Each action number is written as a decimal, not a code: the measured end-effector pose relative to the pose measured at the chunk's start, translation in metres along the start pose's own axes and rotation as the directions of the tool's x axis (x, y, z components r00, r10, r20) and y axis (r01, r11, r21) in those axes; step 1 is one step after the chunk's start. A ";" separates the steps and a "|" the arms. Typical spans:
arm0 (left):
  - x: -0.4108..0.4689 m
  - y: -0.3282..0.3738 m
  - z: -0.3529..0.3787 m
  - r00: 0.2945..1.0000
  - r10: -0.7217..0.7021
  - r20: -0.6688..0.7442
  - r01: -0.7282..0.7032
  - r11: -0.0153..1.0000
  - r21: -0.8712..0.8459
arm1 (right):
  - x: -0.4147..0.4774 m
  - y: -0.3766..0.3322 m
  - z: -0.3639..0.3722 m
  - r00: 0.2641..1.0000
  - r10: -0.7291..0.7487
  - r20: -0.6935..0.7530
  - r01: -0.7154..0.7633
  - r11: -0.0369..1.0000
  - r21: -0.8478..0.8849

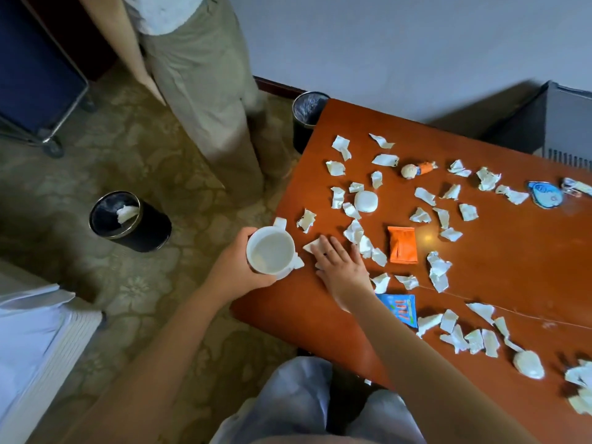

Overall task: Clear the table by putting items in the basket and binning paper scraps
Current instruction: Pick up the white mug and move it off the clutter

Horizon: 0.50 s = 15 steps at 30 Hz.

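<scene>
1. The table (480, 267) spreads out ahead of and to the right of both hands, littered with paper scraps (439, 270).
2. A black bin (134, 225) stands on the floor, left of the left hand, likely where the scraps go.
3. The left hand (234, 270) grips a white cup (270, 251) at the table edge, apparently as a catcher.
4. The right hand (339, 264) lies flat and open on a scrap (312, 245) just beside the cup, seemingly sliding it in.
5. No basket is visible.

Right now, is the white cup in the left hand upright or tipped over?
Upright. The white cup shows its open round mouth facing up at the camera, gripped from the side by the left hand at the table edge.
</scene>
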<state>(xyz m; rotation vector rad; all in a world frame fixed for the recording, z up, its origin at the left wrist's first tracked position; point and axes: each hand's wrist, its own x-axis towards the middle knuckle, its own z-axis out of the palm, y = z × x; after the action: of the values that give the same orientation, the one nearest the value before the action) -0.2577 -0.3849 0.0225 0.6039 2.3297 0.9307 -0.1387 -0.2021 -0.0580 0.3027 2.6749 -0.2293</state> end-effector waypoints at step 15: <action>0.025 0.017 0.043 0.981 0.139 0.136 -0.148 0.987 0.056 | -0.021 0.042 -0.010 0.938 0.339 -0.073 -0.324 0.931 0.167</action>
<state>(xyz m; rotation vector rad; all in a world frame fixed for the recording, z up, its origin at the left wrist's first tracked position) -0.2458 -0.3386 0.0003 0.8451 2.2286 0.8525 -0.1140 -0.1633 -0.0442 0.8277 2.6533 -0.3205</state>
